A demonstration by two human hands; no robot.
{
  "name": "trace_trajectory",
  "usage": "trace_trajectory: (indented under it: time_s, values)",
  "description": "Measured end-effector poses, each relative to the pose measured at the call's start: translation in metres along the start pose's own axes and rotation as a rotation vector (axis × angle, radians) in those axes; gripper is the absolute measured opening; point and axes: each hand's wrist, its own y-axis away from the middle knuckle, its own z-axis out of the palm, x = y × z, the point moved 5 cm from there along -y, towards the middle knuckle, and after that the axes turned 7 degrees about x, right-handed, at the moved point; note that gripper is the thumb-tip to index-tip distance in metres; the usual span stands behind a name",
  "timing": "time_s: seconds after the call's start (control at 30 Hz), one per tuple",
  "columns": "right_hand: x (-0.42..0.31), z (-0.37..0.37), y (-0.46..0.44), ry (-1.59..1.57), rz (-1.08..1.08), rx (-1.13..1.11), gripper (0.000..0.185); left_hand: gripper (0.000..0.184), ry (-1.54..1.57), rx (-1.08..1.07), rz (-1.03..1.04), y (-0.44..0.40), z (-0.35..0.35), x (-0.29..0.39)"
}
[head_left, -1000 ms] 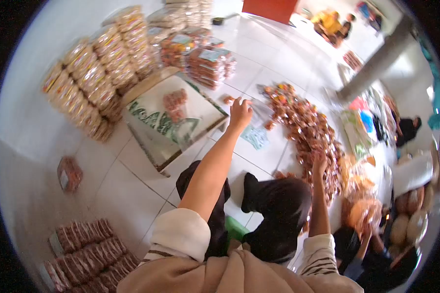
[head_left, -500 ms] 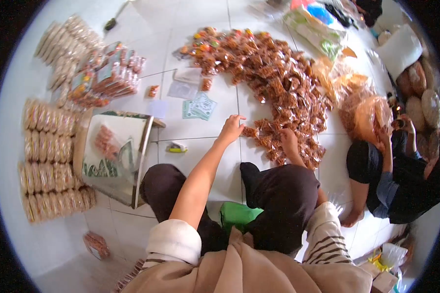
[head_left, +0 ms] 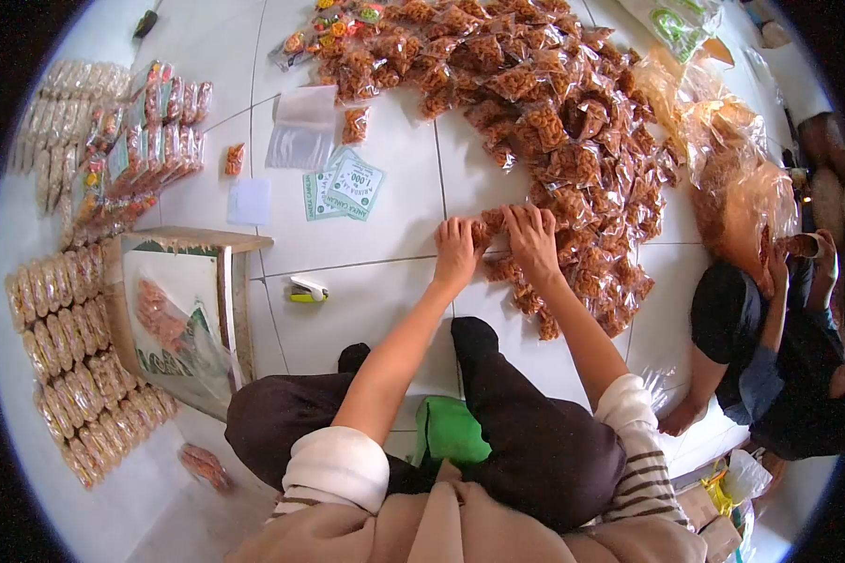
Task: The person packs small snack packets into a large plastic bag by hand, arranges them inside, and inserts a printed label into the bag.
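My left hand point(head_left: 458, 251) curls over a small clear packet of brown snack at the near left edge of a large heap of such packets point(head_left: 573, 141) on the tiled floor. Right beside it, my right hand point(head_left: 531, 239) has its fingers bent down on packets point(head_left: 494, 221) at the heap's edge. Green-and-white printed cards point(head_left: 347, 188) and clear empty bags point(head_left: 302, 127) lie to the left, near a single packet point(head_left: 355, 125). A yellow-green stapler point(head_left: 307, 291) rests nearer to me on the floor.
A low wooden-edged table point(head_left: 180, 319) stands at left, with stacked packs point(head_left: 75, 328) beyond it. A white paper point(head_left: 250, 201) lies on the floor. At right, a seated person point(head_left: 770, 347) holds something by a big orange-tinted bag point(head_left: 737, 211). A green object point(head_left: 451, 430) lies between my legs.
The view has turned toward the heap and come closer. My left hand has moved from above the floor beside the table to the heap's edge, and my hands are now close together.
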Motion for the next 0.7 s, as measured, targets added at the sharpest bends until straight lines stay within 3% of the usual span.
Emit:
trace_trajectory:
  time_s: [0.07, 0.13, 0.17, 0.2, 0.23, 0.3, 0.33, 0.37, 0.4, 0.5, 0.57, 0.63, 0.7]
  values:
    - [0.004, -0.004, -0.011, -0.139, 0.032, 0.073, 0.043, 0.053, 0.034, 0.034, -0.066, -0.008, 0.002, -0.009]
    - [0.003, -0.015, -0.024, -0.301, 0.126, 0.140, 0.043, 0.047, 0.512, 0.119, -0.177, -0.023, -0.006, -0.014]
    - [0.004, -0.023, -0.028, -0.474, 0.230, 0.202, 0.043, 0.047, 0.515, 0.132, -0.170, -0.028, -0.011, -0.013]
    - [0.005, -0.028, -0.030, -0.623, 0.360, 0.239, 0.043, 0.045, 0.706, -0.008, -0.278, -0.033, -0.021, -0.008]
    - [0.001, -0.031, -0.034, -0.627, 0.349, 0.252, 0.043, 0.043, 0.890, -0.149, -0.384, -0.034, -0.025, -0.005]
    - [0.002, -0.028, -0.038, -1.230, 0.701, 0.261, 0.038, 0.037, 0.841, -0.053, -0.241, -0.043, -0.051, 0.011]
    - [-0.004, -0.051, -0.048, -1.230, 0.781, 0.238, 0.032, 0.038, 0.913, 0.074, -0.208, -0.045, -0.065, 0.017]
    - [-0.012, -0.067, -0.055, -1.239, 0.758, 0.249, 0.032, 0.041, 0.984, 0.202, -0.172, -0.045, -0.081, 0.020]
    - [-0.020, -0.083, -0.062, -1.269, 0.741, 0.301, 0.032, 0.046, 1.163, 0.110, -0.288, -0.041, -0.085, 0.021]
    - [-0.045, -0.125, -0.077, -1.313, 0.697, 0.276, 0.030, 0.042, 1.301, 0.248, -0.223, -0.036, -0.130, 0.029]
    - [-0.065, -0.150, -0.089, -1.303, 0.510, 0.349, 0.028, 0.041, 1.229, 0.303, -0.181, -0.028, -0.167, 0.032]
    - [-0.087, -0.173, -0.100, -1.341, 0.407, 0.379, 0.029, 0.042, 0.827, 0.529, -0.007, -0.015, -0.223, 0.042]
    - [-0.112, -0.200, -0.109, -1.504, 0.336, 0.297, 0.033, 0.043, 0.825, 0.548, 0.007, -0.003, -0.260, 0.043]
